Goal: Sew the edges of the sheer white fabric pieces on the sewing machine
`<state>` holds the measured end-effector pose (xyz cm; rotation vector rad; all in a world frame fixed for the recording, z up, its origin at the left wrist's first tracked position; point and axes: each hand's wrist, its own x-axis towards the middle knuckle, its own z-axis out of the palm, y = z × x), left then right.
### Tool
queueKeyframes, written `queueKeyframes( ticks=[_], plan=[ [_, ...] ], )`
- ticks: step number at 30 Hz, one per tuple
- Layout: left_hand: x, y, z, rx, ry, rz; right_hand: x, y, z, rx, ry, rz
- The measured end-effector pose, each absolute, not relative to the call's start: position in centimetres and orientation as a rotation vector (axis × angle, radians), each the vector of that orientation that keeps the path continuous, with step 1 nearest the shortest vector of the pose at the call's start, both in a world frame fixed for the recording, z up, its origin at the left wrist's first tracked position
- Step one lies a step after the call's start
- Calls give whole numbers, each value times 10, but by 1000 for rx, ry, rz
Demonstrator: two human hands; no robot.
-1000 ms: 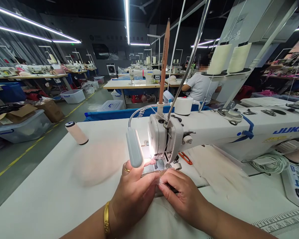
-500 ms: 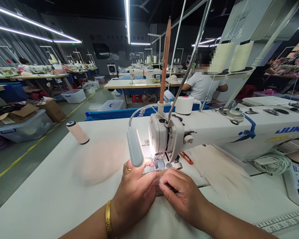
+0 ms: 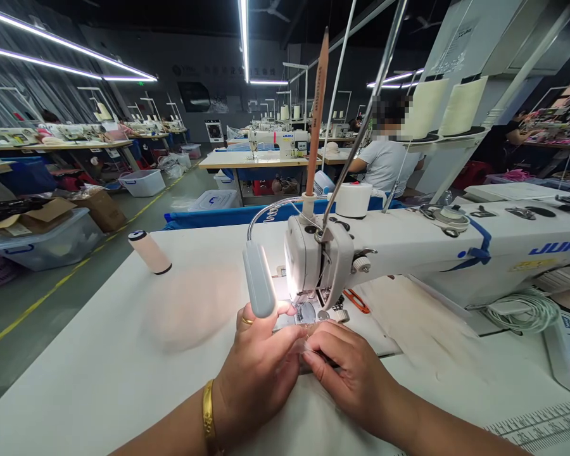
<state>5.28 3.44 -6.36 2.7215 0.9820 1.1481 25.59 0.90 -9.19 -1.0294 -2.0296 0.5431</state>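
Observation:
Sheer pale fabric (image 3: 300,347) is pinched between my two hands, just in front of the needle area of a white sewing machine (image 3: 384,225). My left hand (image 3: 263,361) grips it with thumb and fingers, below a grey lamp head (image 3: 259,282) on a bendable neck. On the other side, my right hand (image 3: 344,364) holds the fabric's edge between thumb and forefinger. The hands nearly meet, and the cloth hangs down towards me, partly hidden by them. Orange-handled thread snips (image 3: 357,301) lie beside the machine's needle plate.
A cone of peach thread (image 3: 150,252) and a sheer peach fabric piece (image 3: 194,304) are on the left of the table. More pale fabric (image 3: 422,316) lies right, near a coiled cable (image 3: 522,310). A pencil (image 3: 317,114) stands upright on the machine. A co-worker (image 3: 384,158) sits ahead.
Both hands keep their hold on the sheer fabric in nearly the same place. The view has shifted very slightly; nothing else has clearly moved.

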Motion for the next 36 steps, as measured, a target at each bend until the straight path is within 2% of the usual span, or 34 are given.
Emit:
queueKeyframes(
  ticks=[36],
  plan=[
    [50,39,-70,2755,965,1309,255,9,-90,-1071,-1949,631]
  ],
)
